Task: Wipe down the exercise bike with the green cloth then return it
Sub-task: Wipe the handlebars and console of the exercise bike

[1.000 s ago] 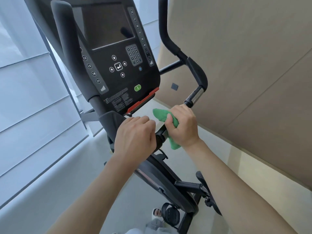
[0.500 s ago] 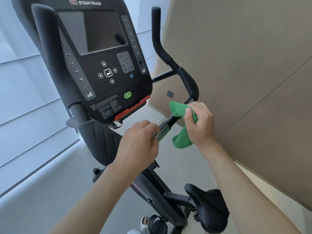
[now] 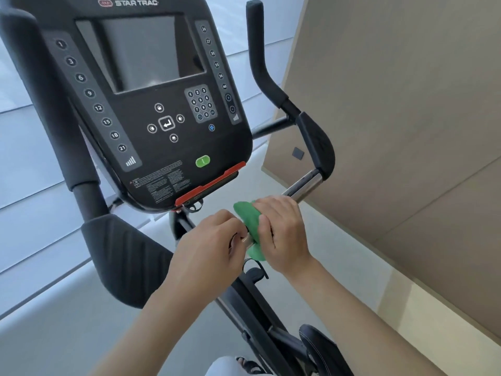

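Head view. Green cloth (image 3: 250,226): soft, light, bunched; wrapped round the chrome handlebar (image 3: 303,187) of the exercise bike (image 3: 151,109), best gripped as a wad. Right hand (image 3: 282,234) clenches it to the bar; left hand (image 3: 208,253) grips the bar beside it. Surroundings: grey floor (image 3: 54,335), beige wall panels (image 3: 406,104).

Cloth (image 3: 250,221): solid green, no pattern, wrapped under the right hand's fingers (image 3: 267,213). Handlebar tube (image 3: 305,185) beyond those fingertips: shiny silver, then a black ribbed grip (image 3: 315,142). Console (image 3: 151,109): black, grey screen, white numerals, one green button (image 3: 202,161), red strip (image 3: 211,183) along lower edge. Small blue icon (image 3: 211,127), possibly a fan. Wall (image 3: 406,104): tan.
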Motion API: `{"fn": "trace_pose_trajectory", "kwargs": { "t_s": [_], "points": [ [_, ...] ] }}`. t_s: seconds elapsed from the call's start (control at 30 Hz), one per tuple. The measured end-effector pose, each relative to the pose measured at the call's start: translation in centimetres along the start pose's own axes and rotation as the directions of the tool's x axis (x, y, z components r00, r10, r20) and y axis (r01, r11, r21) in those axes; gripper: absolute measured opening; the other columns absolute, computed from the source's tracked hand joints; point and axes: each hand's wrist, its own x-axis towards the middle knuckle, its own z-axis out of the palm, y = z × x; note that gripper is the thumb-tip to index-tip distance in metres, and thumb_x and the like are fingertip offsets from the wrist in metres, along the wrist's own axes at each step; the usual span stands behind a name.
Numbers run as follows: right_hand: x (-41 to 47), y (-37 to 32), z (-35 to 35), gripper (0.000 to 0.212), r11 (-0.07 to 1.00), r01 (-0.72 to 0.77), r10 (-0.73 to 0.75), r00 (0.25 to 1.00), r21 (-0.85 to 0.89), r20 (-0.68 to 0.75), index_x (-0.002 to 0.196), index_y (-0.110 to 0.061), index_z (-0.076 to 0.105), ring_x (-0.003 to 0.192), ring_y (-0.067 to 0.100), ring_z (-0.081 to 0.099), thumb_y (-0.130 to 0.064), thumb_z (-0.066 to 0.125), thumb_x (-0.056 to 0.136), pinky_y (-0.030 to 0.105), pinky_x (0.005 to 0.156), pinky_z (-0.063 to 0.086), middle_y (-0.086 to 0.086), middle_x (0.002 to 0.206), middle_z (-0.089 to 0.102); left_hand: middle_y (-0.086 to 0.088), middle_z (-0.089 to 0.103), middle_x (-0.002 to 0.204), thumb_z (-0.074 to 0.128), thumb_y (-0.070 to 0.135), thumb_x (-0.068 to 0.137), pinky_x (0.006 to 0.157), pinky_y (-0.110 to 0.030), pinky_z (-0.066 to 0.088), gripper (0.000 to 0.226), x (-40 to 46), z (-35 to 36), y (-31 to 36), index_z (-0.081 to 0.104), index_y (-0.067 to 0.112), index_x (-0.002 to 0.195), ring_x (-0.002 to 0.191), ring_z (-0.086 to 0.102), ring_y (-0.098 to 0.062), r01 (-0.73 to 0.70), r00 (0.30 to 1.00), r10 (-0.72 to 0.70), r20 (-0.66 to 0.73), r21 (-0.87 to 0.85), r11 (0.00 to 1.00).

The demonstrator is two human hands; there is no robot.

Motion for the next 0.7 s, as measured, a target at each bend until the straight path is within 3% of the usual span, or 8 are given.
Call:
{"fn": "trace_pose_trajectory", "kwargs": {
  "t_s": [0.13, 0.23, 0.3, 0.4, 0.5, 0.57, 0.6, 0.7],
  "points": [
    [1.1, 0.9, 0.2, 0.029, 0.997, 0.072, -0.073, 0.995, 0.025, 0.073, 0.096, -0.011, 0.074, 0.082, 0.021, 0.060, -0.034, 0.056, 0.099, 0.035, 0.087, 0.046, 0.001, 0.089, 0.070, 0.014, 0.058, 0.090, 0.050, 0.031, 0.091, 0.052, -0.037, 0.050, 0.017, 0.1, 0.2, 0.3, 0.066, 0.026, 0.089, 0.072, 0.047, -0.008, -0.032, 0.999, 0.032, -0.014, 0.006, 0.999],
    [2.5, 0.9, 0.0, 0.031, 0.997, 0.074, -0.070, 0.988, -0.024, 0.138, 0.076, -0.013, 0.067, 0.064, 0.022, 0.052, -0.032, 0.052, 0.096, 0.034, 0.065, 0.039, 0.000, 0.070, 0.062, 0.014, 0.058, 0.093, 0.057, 0.023, 0.091, 0.054, -0.041, 0.052, 0.008, 0.2, 0.3, 0.0, 0.065, 0.025, 0.091, 0.079, 0.051, -0.011, -0.038, 0.999, 0.038, 0.010, 0.021, 0.999],
    [3.9, 0.7, -0.7, 0.036, 0.997, 0.007, 0.014, 0.965, -0.078, 0.261, 0.064, -0.017, 0.053, 0.055, 0.023, 0.046, -0.037, 0.047, 0.094, 0.032, 0.058, 0.029, -0.003, 0.059, 0.052, 0.012, 0.057, 0.094, 0.058, 0.021, 0.090, 0.055, -0.042, 0.052, 0.008, 0.2, 0.4, 0.0, 0.064, 0.025, 0.092, 0.083, 0.052, -0.014, -0.060, 0.998, 0.059, 0.026, 0.028, 0.998],
    [6.7, 0.3, -1.0, 0.049, 0.976, -0.037, 0.149, 0.835, -0.216, 0.530, 0.056, -0.016, 0.039, 0.049, 0.020, 0.039, -0.051, 0.038, 0.090, 0.033, 0.054, 0.023, 0.001, 0.051, 0.043, 0.011, 0.056, 0.095, 0.058, 0.020, 0.090, 0.057, -0.041, 0.052, 0.008, 0.3, 0.4, -0.1, 0.063, 0.026, 0.093, 0.085, 0.053, -0.016, -0.077, 0.996, 0.075, 0.039, 0.044, 0.996],
    [8.8, -0.1, -0.7, 0.053, 0.966, -0.047, 0.208, 0.727, -0.254, 0.654, 0.053, -0.015, 0.035, 0.051, 0.023, 0.039, -0.055, 0.037, 0.088, 0.037, 0.052, 0.028, 0.003, 0.052, 0.041, 0.013, 0.054, 0.096, 0.060, 0.021, 0.090, 0.057, -0.038, 0.050, 0.008, 0.3, 0.5, -0.3, 0.065, 0.027, 0.095, 0.082, 0.051, -0.015, -0.053, 0.998, 0.051, 0.041, 0.045, 0.998],
    [9.0, -0.4, -0.7, 0.053, 0.963, -0.071, 0.225, 0.746, -0.260, 0.627, 0.053, -0.015, 0.034, 0.051, 0.023, 0.037, -0.053, 0.040, 0.089, 0.039, 0.051, 0.032, 0.003, 0.051, 0.037, 0.013, 0.053, 0.096, 0.059, 0.023, 0.091, 0.056, -0.038, 0.050, 0.008, 0.3, 0.5, -0.3, 0.065, 0.028, 0.094, 0.080, 0.048, -0.013, -0.034, 0.999, 0.032, 0.036, 0.048, 0.998],
    [8.5, -0.5, -0.8, 0.052, 0.961, -0.095, 0.231, 0.791, -0.258, 0.567, 0.053, -0.014, 0.034, 0.049, 0.021, 0.034, -0.050, 0.042, 0.090, 0.038, 0.051, 0.032, 0.002, 0.050, 0.035, 0.014, 0.052, 0.096, 0.059, 0.024, 0.092, 0.056, -0.038, 0.050, 0.008, 0.3, 0.6, -0.3, 0.065, 0.029, 0.094, 0.079, 0.047, -0.012, -0.024, 0.999, 0.023, 0.029, 0.049, 0.999],
    [5.1, -1.0, -1.1, 0.043, 0.968, -0.222, 0.245, 0.936, -0.116, 0.254, 0.059, -0.014, 0.040, 0.053, 0.021, 0.036, -0.035, 0.048, 0.097, 0.036, 0.054, 0.032, 0.001, 0.054, 0.037, 0.016, 0.055, 0.100, 0.057, 0.029, 0.095, 0.059, -0.035, 0.052, 0.009, 0.0, 0.6, -0.6, 0.066, 0.032, 0.094, 0.078, 0.055, -0.009, 0.020, 1.000, -0.020, -0.013, -0.014, 1.000]
  ]
}}
